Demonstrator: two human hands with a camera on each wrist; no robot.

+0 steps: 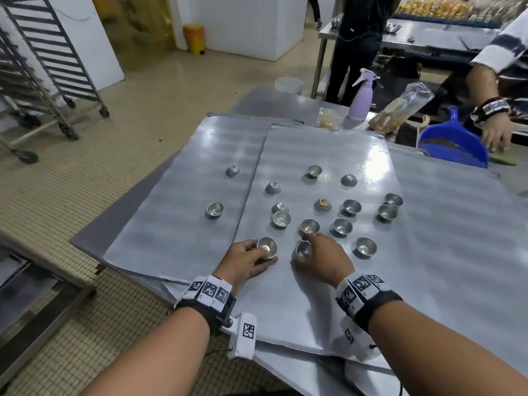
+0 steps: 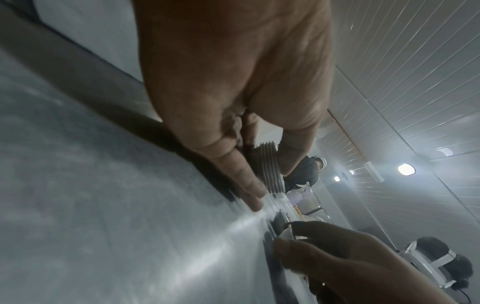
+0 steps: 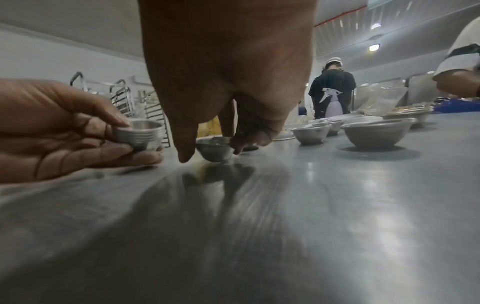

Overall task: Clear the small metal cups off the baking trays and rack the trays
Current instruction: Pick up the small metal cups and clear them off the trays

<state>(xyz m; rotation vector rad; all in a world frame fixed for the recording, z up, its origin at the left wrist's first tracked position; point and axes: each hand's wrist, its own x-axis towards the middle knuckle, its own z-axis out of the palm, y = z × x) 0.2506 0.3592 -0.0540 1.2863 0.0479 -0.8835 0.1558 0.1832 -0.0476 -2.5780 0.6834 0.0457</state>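
right fingertips (image 3: 185, 157) curled down around one small metal cup (image 3: 214, 151), touching its sides, cup not yet off the top baking tray (image 1: 328, 295). right hand (image 1: 321, 264) low over it. left fingers (image 3: 122, 149) and thumb wrapped around a nested stack of cups (image 3: 140, 134), rims lined up tight, left hand (image 1: 245, 262) resting on the tray edge. many loose cups (image 1: 342, 226) spread further out on the same tray, some upside down, one with crumbs (image 1: 323, 205) on it. two more cups (image 1: 215, 209) on the lower tray (image 1: 177, 224) to the left. tray rack (image 1: 48, 67) far off on the floor, well apart.

could go wrong: slippery round cup could pop out of the pinch and roll off. stack could tip and spill if held loose. crumby cup could jam in the stack. trays overlap and stick out past the table, so could slide or tilt if pushed.
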